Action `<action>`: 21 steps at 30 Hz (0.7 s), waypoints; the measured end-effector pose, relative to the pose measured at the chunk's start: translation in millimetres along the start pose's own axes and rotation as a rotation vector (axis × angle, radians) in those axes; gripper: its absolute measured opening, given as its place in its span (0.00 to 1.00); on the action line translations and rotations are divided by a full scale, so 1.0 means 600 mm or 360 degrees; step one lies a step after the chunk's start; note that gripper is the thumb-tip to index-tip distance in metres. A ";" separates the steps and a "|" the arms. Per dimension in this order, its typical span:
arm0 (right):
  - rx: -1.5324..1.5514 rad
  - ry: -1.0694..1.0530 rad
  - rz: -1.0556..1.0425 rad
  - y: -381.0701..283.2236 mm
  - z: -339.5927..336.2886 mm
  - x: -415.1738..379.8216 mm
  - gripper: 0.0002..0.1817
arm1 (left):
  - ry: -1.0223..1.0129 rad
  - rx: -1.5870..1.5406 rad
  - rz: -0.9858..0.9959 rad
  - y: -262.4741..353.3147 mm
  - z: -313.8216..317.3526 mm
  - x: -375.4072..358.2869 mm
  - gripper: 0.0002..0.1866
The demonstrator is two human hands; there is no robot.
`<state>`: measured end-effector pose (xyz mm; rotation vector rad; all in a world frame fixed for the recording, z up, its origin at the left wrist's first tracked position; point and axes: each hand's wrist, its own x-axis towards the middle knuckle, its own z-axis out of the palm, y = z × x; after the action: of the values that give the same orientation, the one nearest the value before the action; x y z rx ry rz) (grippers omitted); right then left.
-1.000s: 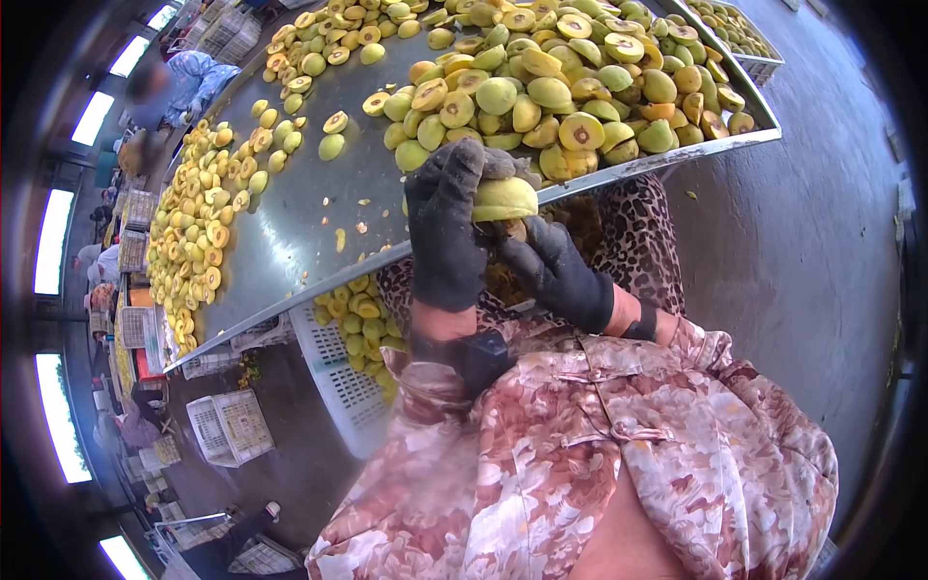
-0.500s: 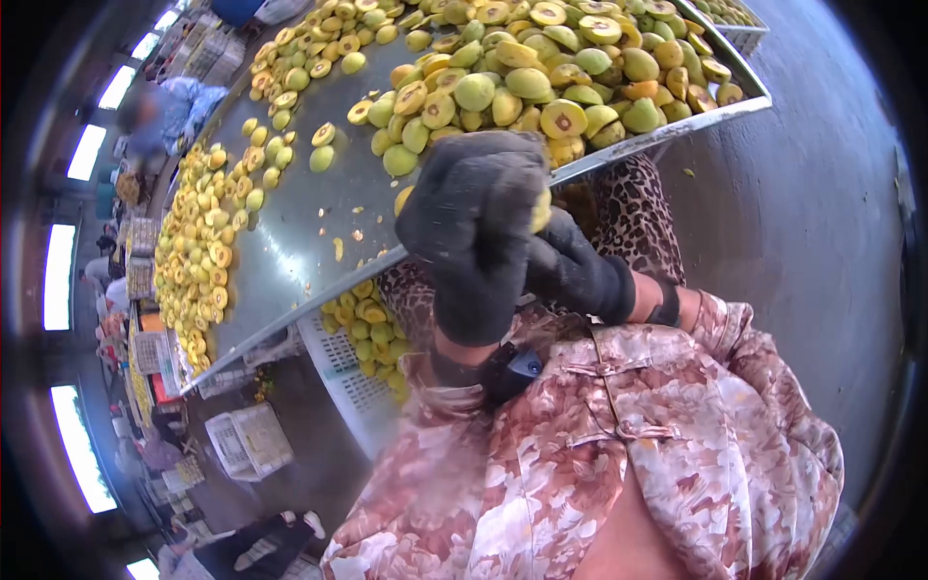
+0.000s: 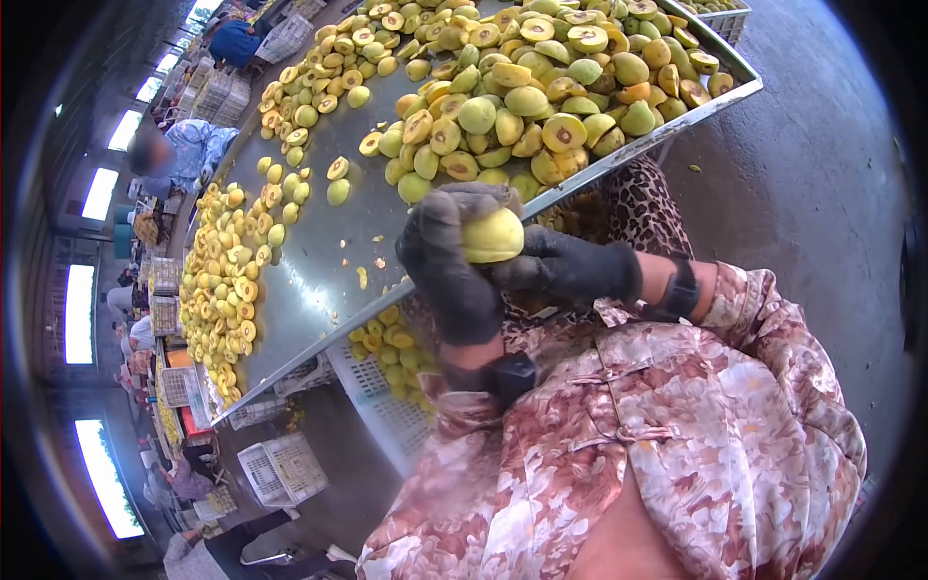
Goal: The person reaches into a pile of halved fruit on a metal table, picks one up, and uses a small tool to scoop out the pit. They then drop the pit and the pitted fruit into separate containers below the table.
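Note:
A yellow-green peach (image 3: 494,236) sits in my left hand (image 3: 447,259), whose black-gloved fingers wrap around its top and side. My right hand (image 3: 575,265), in a black glove too, is closed against the lower right of the peach; what its fingers grip is hidden. Both hands are just off the near edge of a metal table (image 3: 324,227). Beyond them lies a large heap of halved peaches (image 3: 527,101), many with brown pit hollows or stones showing. More halves (image 3: 227,280) are spread along the table's left side.
Below the table edge stands a white perforated crate (image 3: 377,396) containing peaches (image 3: 401,360). Another white crate (image 3: 283,469) is on the floor to the left. A person in a blue patterned top (image 3: 198,150) is across the table. Wet floor (image 3: 802,193) stretches to the right.
My left hand has turned and lowered slightly, so the peach it holds now shows plainly. The right hand stays close beside it. The whole view has shifted a little.

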<state>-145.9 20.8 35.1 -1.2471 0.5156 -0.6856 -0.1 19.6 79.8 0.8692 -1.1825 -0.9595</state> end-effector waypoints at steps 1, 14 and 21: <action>-0.0184 0.0051 -0.0273 0.018 0.007 0.010 0.15 | 0.0021 -0.0097 -0.0094 -0.006 -0.005 0.000 0.25; -0.2004 -0.0339 0.0448 0.237 -0.071 -0.019 0.20 | 0.0754 0.1527 0.0040 -0.148 -0.480 -0.042 0.18; -0.1629 0.0187 0.0230 0.150 -0.034 0.009 0.19 | -0.0923 0.1969 0.0070 -0.297 -0.313 0.119 0.21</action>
<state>-139.3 18.3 -56.9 -2.0927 1.1195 -0.3527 166.9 -101.0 -92.8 1.5472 -2.3626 -0.3420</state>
